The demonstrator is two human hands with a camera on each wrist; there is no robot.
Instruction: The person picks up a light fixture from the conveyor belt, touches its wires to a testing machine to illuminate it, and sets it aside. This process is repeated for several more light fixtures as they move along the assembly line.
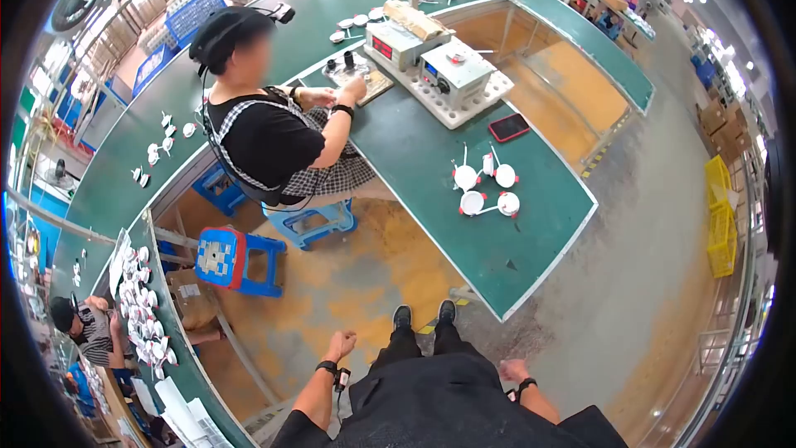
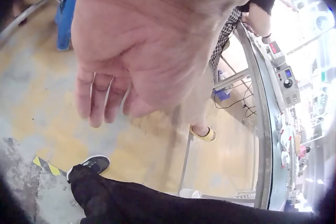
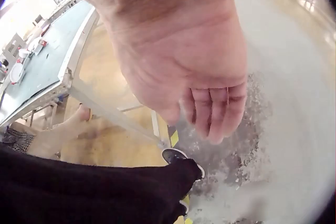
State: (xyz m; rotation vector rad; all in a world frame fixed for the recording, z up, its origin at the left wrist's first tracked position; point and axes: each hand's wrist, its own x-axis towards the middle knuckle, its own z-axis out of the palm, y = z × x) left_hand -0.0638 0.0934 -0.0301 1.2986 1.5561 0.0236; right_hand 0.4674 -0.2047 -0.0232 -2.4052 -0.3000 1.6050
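Note:
My left hand [image 1: 342,345] hangs over the floor beside my legs, holding nothing; in the left wrist view the palm [image 2: 142,45] shows with relaxed, slightly bent fingers. On the other side, my right hand [image 1: 514,371] hangs near the dark clothing, also empty, its fingers loosely bent in the right wrist view [image 3: 184,61]. Neither hand touches the green table [image 1: 531,257]. White round parts [image 1: 465,177] with red tabs lie on that table ahead, close to a red-edged phone [image 1: 508,127].
A seated person [image 1: 265,133] works at the table's left side, near two metering boxes [image 1: 452,75]. Blue stools [image 1: 311,222] stand on the floor at left. The table's metal-edged corner juts toward my feet. Yellow crates [image 1: 720,232] stand at far right.

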